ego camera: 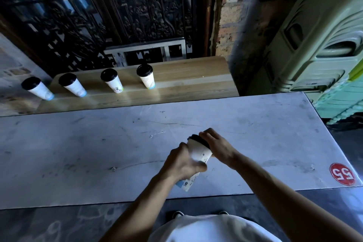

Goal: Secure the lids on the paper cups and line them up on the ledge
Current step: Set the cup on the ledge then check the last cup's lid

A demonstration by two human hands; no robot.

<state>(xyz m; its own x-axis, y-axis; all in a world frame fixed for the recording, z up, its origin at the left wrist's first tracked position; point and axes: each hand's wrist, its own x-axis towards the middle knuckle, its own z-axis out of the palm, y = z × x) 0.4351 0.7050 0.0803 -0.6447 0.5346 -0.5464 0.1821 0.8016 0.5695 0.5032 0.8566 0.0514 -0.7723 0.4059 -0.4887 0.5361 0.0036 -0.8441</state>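
A white paper cup [198, 151] is held over the grey table, tilted away from me. My left hand [181, 162] wraps around its body. My right hand [215, 144] presses on its black lid [197, 139], fingers curled over the rim. Several white cups with black lids stand in a row on the wooden ledge [186, 82] beyond the table: one at the far left [38, 88], then a second [72, 85], a third [112, 80] and a fourth [146, 76]. The lower end of the held cup shows a blue band under my left hand.
The grey table [98, 143] has a red round sticker [342, 174] at its right front corner. Behind the ledge stands a dark carved screen [117, 10]; a brick wall [235, 6] and a green plastic unit [314, 45] are at the right. The ledge's right half is bare.
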